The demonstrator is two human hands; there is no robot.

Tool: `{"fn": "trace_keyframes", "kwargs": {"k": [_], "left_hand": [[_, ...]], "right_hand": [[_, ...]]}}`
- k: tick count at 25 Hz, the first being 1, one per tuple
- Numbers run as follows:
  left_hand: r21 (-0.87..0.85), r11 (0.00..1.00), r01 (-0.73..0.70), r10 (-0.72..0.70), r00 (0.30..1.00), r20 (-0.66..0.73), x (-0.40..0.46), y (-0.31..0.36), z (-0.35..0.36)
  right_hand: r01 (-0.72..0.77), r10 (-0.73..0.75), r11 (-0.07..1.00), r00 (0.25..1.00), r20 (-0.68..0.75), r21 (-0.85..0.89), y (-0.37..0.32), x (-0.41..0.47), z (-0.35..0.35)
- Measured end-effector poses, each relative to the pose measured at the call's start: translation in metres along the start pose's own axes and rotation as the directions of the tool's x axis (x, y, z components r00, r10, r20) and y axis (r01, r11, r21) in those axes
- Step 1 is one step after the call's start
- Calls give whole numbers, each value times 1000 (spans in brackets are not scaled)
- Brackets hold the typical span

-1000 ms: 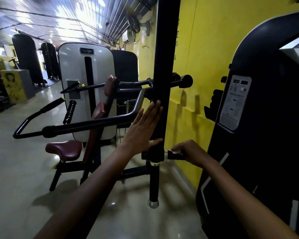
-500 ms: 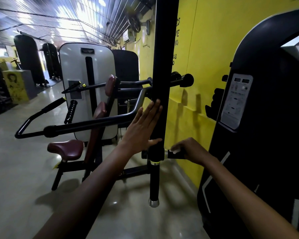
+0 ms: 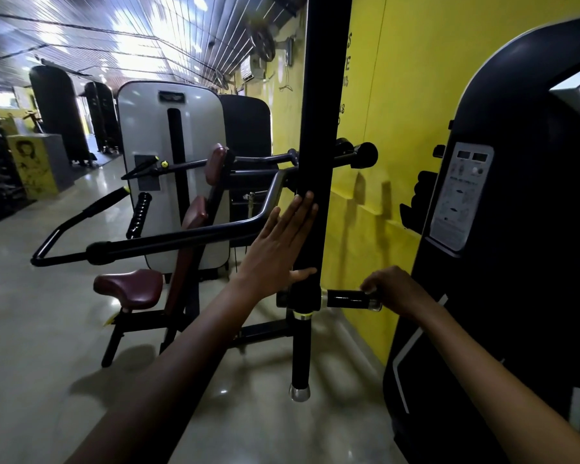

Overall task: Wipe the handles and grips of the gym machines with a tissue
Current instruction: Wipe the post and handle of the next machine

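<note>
A black vertical post (image 3: pixel 318 128) of a gym machine stands right in front of me. My left hand (image 3: pixel 278 242) presses flat against the post's left side, fingers straight and pointing up, thumb across its front. A short black handle grip (image 3: pixel 344 299) juts out to the right from the post's lower joint. My right hand (image 3: pixel 394 289) grips the outer end of this grip, fingers curled over the top. No tissue shows from under those fingers. The post's lower handle (image 3: pixel 300 360) hangs down to a chrome cap.
A tall black machine housing (image 3: pixel 516 262) with an instruction label stands close on the right, against the yellow wall (image 3: pixel 399 95). On the left is a machine with a maroon seat (image 3: pixel 128 288), long black arms and a white shroud (image 3: pixel 154 135). Polished floor stretches away to the left.
My right hand has slid outward along the short grip, from beside the post to its far end, baring the grip's black surface. The left hand stays flat on the post.
</note>
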State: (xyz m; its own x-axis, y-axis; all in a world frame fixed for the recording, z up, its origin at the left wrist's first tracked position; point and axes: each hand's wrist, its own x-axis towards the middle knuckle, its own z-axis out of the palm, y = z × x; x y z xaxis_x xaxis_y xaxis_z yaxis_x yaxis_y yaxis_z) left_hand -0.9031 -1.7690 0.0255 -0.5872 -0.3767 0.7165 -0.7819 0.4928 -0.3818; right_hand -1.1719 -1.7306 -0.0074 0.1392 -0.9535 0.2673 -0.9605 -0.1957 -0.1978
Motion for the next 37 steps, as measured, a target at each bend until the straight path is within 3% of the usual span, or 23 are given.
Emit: {"fn": "trace_keyframes", "kwargs": {"k": [3,9,13,18,23,26,31,37], "left_hand": [[-7,1000,-1,1,1000,-8,0,0,1],[16,1000,12,-11,1000,-7,0,1,0],[30,999,15,-15,1000,7,-1,2,-3],[-16,1000,12,-11,1000,23,2,5,0],[-12,1000,18,-18,1000,22,1,6,-3],[-16,1000,18,-18,999,34,0,4,-5],[-19,1000,23,-22,999,34,-1,4,-5],[-6,1000,26,-26,999,43,-1,4,-6]], "right_hand": [[-91,93,991,996,10,-99,-9,8,6],[38,-36,999,996,-78,23,-77,25,23],[106,-101,991,993,-61,78,-68,16,25],[119,-109,993,940,-323,13,-53,-23,49],[165,-181,983,906,-383,-75,-70,-38,76],[89,-101,995,899,-426,-47,-60,-44,85],[28,-7,999,803,-596,26,-54,-42,77],[102,-143,989,871,-470,-111,-52,-41,87]]}}
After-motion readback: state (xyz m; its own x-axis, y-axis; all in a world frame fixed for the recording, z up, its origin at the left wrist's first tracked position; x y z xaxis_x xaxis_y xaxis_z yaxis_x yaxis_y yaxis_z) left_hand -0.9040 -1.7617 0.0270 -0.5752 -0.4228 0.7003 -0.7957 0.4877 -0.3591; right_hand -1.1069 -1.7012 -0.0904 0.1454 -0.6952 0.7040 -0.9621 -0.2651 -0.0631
